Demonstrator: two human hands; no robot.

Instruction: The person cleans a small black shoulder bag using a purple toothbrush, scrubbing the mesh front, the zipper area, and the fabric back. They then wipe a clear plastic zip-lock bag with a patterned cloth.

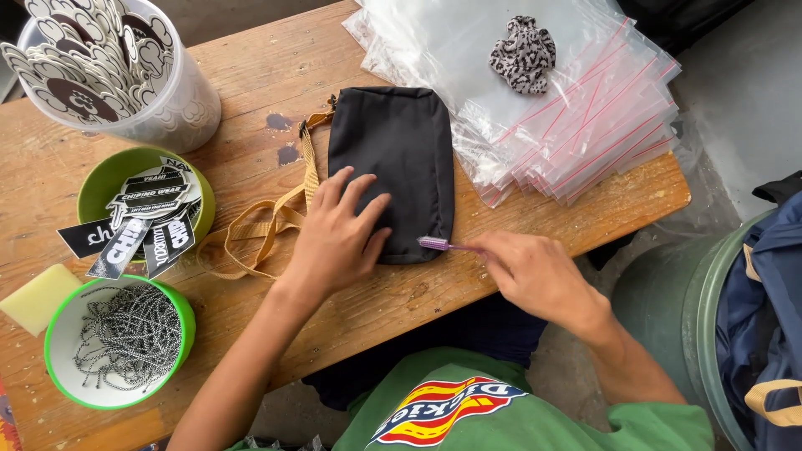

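A black fabric pouch (393,150) lies flat on the wooden table (251,92), with a tan strap (271,221) clipped to its upper left corner and looped toward me. My left hand (338,234) presses flat on the pouch's lower left part, fingers spread. My right hand (535,271) holds a small purple-handled brush (439,244), its bristled head touching the pouch's lower right edge.
A stack of clear zip bags with red seals (576,117) lies right of the pouch, a grey patterned scrunchie (523,53) on top. At left stand a clear tub of cut-out stickers (180,108), a green bowl of black tags (104,175), a green bowl of ball chains (180,305) and a yellow sponge (38,296). A green bin (677,292) holds blue fabric at right.
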